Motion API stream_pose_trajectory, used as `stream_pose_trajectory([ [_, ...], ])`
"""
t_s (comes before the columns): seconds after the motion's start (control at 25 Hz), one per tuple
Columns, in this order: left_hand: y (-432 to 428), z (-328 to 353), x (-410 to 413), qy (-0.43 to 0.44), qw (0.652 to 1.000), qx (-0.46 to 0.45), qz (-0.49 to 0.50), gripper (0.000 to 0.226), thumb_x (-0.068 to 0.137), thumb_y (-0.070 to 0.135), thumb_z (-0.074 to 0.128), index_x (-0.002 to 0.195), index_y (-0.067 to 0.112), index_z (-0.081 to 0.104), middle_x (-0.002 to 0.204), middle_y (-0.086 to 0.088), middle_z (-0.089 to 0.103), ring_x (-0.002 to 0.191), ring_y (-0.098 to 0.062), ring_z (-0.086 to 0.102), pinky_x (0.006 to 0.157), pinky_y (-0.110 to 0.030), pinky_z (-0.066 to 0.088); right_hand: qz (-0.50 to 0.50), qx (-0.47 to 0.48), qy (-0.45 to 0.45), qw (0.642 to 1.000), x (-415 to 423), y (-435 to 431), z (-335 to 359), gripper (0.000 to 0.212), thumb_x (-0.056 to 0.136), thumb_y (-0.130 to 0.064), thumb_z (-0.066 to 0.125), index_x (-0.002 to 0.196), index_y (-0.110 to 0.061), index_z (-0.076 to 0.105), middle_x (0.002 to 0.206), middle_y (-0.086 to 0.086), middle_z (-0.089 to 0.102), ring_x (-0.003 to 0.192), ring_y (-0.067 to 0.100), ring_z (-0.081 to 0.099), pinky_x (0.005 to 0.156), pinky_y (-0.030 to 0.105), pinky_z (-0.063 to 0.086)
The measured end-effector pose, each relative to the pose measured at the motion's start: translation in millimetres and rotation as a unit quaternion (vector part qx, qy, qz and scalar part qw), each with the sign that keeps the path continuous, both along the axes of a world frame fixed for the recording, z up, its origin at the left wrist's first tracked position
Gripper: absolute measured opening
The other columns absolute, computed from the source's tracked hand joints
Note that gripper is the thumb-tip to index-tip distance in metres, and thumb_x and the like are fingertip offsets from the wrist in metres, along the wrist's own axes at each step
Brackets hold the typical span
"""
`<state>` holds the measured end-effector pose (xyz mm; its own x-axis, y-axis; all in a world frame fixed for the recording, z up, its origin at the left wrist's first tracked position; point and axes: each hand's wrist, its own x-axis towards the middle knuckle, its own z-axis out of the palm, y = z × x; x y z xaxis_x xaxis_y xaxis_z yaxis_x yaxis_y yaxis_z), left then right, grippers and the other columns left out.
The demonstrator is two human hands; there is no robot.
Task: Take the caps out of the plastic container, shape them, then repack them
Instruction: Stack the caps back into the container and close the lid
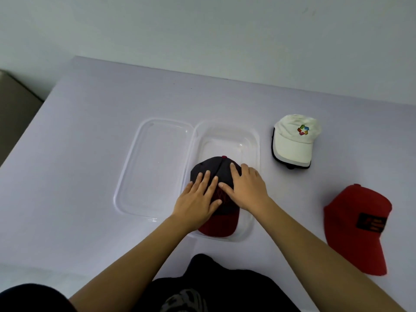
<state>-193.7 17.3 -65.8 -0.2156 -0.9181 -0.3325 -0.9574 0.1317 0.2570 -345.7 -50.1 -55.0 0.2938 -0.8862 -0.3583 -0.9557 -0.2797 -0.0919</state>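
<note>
Two flat hands, left hand [196, 199] and right hand [244, 188], fingers spread, press the black cap [217, 170] inside the clear container [254, 140]; its long axis runs brim-near, crown-far, both hands equally close

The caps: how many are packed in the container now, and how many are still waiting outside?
Done: the lid lies off, beside the clear container. In hand: the left hand and right hand press flat on the black cap with a red brim, which sits inside the container. Left: the white cap and the red cap lie on the table, outside.
</note>
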Motion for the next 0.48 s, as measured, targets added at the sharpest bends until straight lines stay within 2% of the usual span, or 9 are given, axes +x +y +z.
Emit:
stream_pose_trajectory([
  [0.08, 0.1, 4.9, -5.8, 0.008, 1.000, 0.007, 0.017, 0.071, 0.091, 0.054, 0.009, 0.151, 0.019, -0.003, 0.161, -0.006, -0.008, 0.149, -0.021, -0.007, 0.119, -0.035, 0.003, 0.004, 0.010, -0.007, 1.000, -4.3, 2.9, 5.2, 0.071, 0.095, -0.056, 0.025, 0.150, -0.015, 0.009, 0.156, 0.018, 0.014, 0.142, 0.033, 0.019, 0.116, 0.040, 0.017],
  [0.16, -2.3, 15.9, -12.4, 0.054, 0.997, -0.017, 0.055, 0.067, 0.096, 0.048, 0.015, 0.151, 0.015, -0.002, 0.161, -0.005, -0.007, 0.149, -0.019, -0.007, 0.119, -0.033, 0.003, -0.022, 0.003, -0.083, 0.996, -13.9, 4.3, 16.2, 0.063, 0.098, -0.046, 0.028, 0.150, -0.015, 0.012, 0.159, 0.015, 0.009, 0.145, 0.030, 0.012, 0.117, 0.039, 0.015],
  [0.24, -8.7, 30.3, -26.2, 0.114, 0.989, -0.049, 0.086, 0.061, 0.101, 0.036, 0.024, 0.151, 0.012, 0.000, 0.161, -0.005, -0.004, 0.149, -0.018, -0.006, 0.119, -0.032, 0.003, -0.063, -0.042, -0.195, 0.978, -33.0, 8.9, 29.5, 0.056, 0.099, -0.035, 0.035, 0.148, -0.014, 0.019, 0.158, 0.014, 0.011, 0.145, 0.028, 0.013, 0.115, 0.037, 0.019],
  [0.32, -14.2, 46.0, -50.1, 0.169, 0.977, -0.083, 0.098, 0.057, 0.102, 0.028, 0.027, 0.151, 0.010, 0.003, 0.162, -0.005, -0.002, 0.149, -0.015, -0.004, 0.118, -0.028, 0.003, -0.108, -0.096, -0.299, 0.943, -62.0, 15.7, 40.1, 0.052, 0.098, -0.026, 0.042, 0.145, -0.011, 0.027, 0.157, 0.014, 0.018, 0.145, 0.027, 0.016, 0.114, 0.035, 0.021],
  [0.4, -16.5, 60.0, -88.6, 0.220, 0.967, -0.095, 0.088, 0.057, 0.102, 0.026, 0.028, 0.151, 0.011, 0.004, 0.161, -0.002, -0.001, 0.148, -0.011, -0.002, 0.115, -0.022, 0.004, -0.159, -0.146, -0.335, 0.917, -105.9, 24.2, 44.6, 0.051, 0.096, -0.020, 0.045, 0.144, -0.009, 0.030, 0.155, 0.013, 0.022, 0.144, 0.025, 0.019, 0.113, 0.029, 0.018],
  [0.48, -14.9, 68.6, -138.4, 0.264, 0.959, -0.078, 0.072, 0.059, 0.102, 0.029, 0.032, 0.152, 0.013, 0.005, 0.161, 0.000, 0.001, 0.148, -0.010, 0.003, 0.112, -0.016, 0.005, -0.219, -0.165, -0.332, 0.903, -158.4, 36.8, 42.2, 0.052, 0.095, -0.020, 0.048, 0.143, -0.011, 0.030, 0.155, 0.011, 0.022, 0.143, 0.023, 0.019, 0.109, 0.026, 0.017],
])
